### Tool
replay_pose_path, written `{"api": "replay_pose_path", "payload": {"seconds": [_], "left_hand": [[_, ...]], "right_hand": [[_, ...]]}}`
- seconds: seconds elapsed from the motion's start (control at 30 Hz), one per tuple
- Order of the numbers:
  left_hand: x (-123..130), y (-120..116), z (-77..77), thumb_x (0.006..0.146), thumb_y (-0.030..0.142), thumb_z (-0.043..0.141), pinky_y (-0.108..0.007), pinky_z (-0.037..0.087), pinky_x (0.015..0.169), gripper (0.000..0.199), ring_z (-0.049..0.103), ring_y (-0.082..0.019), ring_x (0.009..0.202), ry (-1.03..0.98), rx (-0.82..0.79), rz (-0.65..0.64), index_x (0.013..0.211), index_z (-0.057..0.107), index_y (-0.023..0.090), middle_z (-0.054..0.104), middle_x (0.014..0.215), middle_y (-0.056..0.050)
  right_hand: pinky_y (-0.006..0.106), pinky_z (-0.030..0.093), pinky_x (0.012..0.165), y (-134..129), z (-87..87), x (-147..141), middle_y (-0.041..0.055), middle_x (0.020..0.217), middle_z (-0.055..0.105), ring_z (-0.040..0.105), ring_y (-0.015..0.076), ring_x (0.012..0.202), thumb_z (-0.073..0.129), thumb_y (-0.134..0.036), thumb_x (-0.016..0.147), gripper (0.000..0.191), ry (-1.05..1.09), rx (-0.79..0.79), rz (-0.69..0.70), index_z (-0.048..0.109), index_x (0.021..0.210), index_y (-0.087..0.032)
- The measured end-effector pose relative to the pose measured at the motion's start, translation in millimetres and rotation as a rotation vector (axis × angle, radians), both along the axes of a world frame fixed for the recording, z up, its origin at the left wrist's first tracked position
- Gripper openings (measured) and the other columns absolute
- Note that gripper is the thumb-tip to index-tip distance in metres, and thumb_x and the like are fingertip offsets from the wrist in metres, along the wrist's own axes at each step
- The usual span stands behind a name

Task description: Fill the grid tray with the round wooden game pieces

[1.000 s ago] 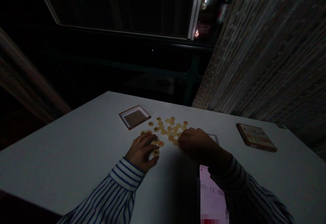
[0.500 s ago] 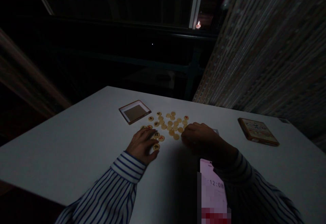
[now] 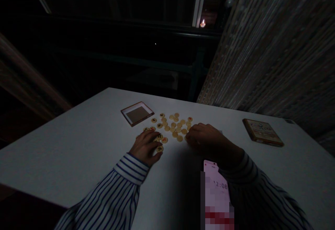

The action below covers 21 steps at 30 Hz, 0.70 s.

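Observation:
Round wooden Chinese chess pieces (image 3: pixel 179 130) lie in a loose cluster on the white table, several with black or red characters showing and many blank side up. My left hand (image 3: pixel 146 145) rests at the cluster's near left, palm down with fingers spread over a few pieces; one black-marked piece (image 3: pixel 159 149) sits between its thumb and fingers. On the right side of the cluster, my right hand (image 3: pixel 205 137) is closed, knuckles up, touching or close to the edge pieces. Its fingertips and anything in them are hidden from view.
An open shallow box tray (image 3: pixel 137 113) stands behind the left hand. A flat box lid with a printed picture (image 3: pixel 262 132) lies far right. Below my right wrist is a lit phone (image 3: pixel 216 188). Bead curtains (image 3: pixel 251 48) hang beyond the white table (image 3: pixel 78 146).
The whole view has shifted slightly, so everything sits a little higher and further left. Both hands keep nearly the same pose and place among the pieces.

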State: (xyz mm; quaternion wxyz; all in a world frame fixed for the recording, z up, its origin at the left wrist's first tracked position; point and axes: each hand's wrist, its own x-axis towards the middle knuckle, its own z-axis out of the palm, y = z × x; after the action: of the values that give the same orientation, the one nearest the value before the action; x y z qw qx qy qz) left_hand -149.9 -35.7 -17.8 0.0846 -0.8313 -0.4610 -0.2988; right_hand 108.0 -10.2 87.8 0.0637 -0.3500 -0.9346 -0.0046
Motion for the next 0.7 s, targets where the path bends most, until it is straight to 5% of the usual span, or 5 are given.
{"api": "replay_pose_path", "payload": {"seconds": [0.7], "left_hand": [[4.2, 1.6, 6.9, 0.070, 0.034, 0.059, -0.049, 0.036, 0.092, 0.023, 0.048, -0.026, 0.106, -0.036, 0.072, -0.011, 0.090, 0.062, 0.022, 0.063, 0.104, -0.007]], "right_hand": [[0.030, 0.036, 0.073, -2.9, 14.3, 4.3, 0.0072, 0.091, 0.060, 0.052, 0.0169, 0.086, 0.043, -0.026, 0.085, 0.021, -0.035, -0.036, -0.020, 0.060, 0.093, -0.018]]}}
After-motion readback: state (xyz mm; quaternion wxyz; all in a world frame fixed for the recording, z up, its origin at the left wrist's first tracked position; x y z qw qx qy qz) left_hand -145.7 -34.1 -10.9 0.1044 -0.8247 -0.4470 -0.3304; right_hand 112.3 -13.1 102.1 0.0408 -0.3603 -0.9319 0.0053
